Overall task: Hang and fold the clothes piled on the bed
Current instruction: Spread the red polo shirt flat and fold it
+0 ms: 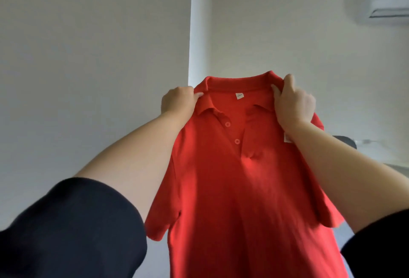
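Red polo shirt (pixel 243 189) hangs in the air before me against a white wall (pixel 88 56), its buttoned front facing me. My left grip (pixel 177 103) pinches one shoulder beside the collar, and my right grip (pixel 294 103) is curled round the other.

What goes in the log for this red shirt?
item: red fabric polo shirt | state: held up, unbuttoned | left hand: grips shirt | right hand: grips shirt

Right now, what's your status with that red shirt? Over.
Left hand and right hand both grip the red polo shirt at its shoulders. Shirt held up, hanging free, placket unbuttoned. No hanger in view. Nothing in the way.
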Demonstrator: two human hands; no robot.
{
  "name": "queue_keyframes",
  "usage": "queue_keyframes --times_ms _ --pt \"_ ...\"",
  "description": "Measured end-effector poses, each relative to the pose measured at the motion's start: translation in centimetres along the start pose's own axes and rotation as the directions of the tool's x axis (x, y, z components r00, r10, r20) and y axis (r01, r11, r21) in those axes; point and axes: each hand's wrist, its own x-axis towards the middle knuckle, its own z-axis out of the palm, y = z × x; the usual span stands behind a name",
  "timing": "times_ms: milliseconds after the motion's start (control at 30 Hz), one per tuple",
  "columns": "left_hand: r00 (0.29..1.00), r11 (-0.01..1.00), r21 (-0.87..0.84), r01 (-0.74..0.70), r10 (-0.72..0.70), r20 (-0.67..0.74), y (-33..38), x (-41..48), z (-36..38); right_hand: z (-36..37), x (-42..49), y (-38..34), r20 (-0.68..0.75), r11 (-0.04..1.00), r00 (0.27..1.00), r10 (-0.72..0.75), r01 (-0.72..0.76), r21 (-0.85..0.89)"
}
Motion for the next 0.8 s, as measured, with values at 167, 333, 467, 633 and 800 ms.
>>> queue_keyframes --times_ms 167,333,467,633,800 --pt "0.824 0.983 -0.045 0.179 -0.125 0.552 1.5 -5.0 7.9 3.0 -6.4 5.5 0.374 0.981 0.924 -0.083 0.14 -0.13" --pt "0.71 0.948 0.008 0.319 -0.245 0.66 3.4 -15.5 17.8 6.9 -17.4 12.1 0.744 0.978 0.636 0.206 -0.114 -0.174" --pt "0.611 0.929 0.126 0.349 -0.328 0.72 4.0 -23.2 24.2 9.6 -25.4 14.8 0.87 0.945 0.37 0.326 -0.152 -0.289" --pt "0.346 0.747 0.127 0.652 -0.443 0.827 2.5 -29.9 31.7 14.5 -34.5 16.7 0.875 0.886 0.19 0.446 -0.23 -0.402" --pt "0.183 0.545 0.113 0.831 -0.46 0.869 1.4 -32.6 38.0 19.9 -40.5 16.9 0.829 0.799 0.147 0.54 -0.4 -0.449"
